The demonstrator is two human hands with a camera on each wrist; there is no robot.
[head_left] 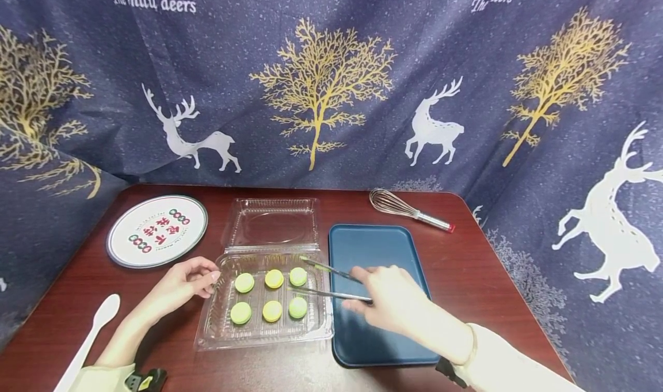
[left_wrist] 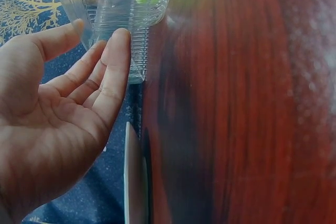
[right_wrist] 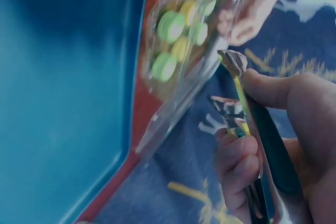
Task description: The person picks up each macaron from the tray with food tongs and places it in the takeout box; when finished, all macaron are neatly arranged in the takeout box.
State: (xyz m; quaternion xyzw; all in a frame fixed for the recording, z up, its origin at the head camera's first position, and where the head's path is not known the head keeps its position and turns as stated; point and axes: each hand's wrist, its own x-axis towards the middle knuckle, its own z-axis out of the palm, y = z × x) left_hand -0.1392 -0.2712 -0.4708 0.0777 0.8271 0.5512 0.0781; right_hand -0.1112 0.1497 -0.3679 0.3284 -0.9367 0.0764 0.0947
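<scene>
A clear plastic box [head_left: 264,339] stands in the middle of the table with its lid [head_left: 274,229] folded back. Inside sit two rows of green and yellow macarons [head_left: 244,283]. My right hand [head_left: 401,303] grips a pair of metal tongs [head_left: 339,295], whose spread tips reach over the right side of the box near the right-hand green macarons. Between the tong tips, nothing is held. Beside the box's left rim is my left hand [head_left: 178,285], its fingers loosely bent and holding nothing; the left wrist view shows the fingertips [left_wrist: 122,38] right at the clear plastic.
A blue tray [head_left: 383,346] lies right of the box, partly under my right hand. Behind it rests a wire whisk [head_left: 396,202]. At the left are an oval plate [head_left: 124,231] with red lettering and a white spoon [head_left: 106,310]. A patterned cloth [head_left: 352,121] hangs behind the table.
</scene>
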